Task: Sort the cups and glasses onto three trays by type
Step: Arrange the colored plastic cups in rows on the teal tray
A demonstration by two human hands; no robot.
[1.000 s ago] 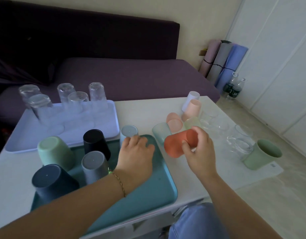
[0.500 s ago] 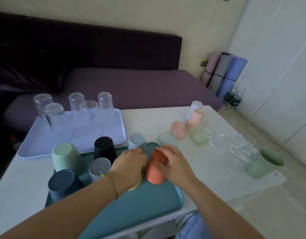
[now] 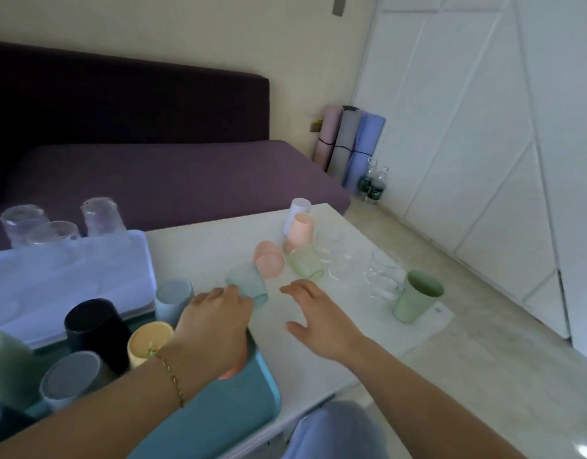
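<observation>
On the left, upturned glasses (image 3: 100, 215) stand on the white tray (image 3: 70, 286) and upturned cups on the teal tray (image 3: 219, 415). There the left hand (image 3: 215, 326) lies over an orange cup (image 3: 235, 367), fingers bent forward to a pale blue cup (image 3: 249, 283) lying on the table (image 3: 212, 246); whether it grips either I cannot tell. The right hand (image 3: 321, 316) hovers over the table, fingers spread, holding nothing, near the unsorted cups.

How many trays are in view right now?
2: a lavender tray at back left, and a teal tray just in front of it, nearest the person. A third may be out of frame.
</observation>
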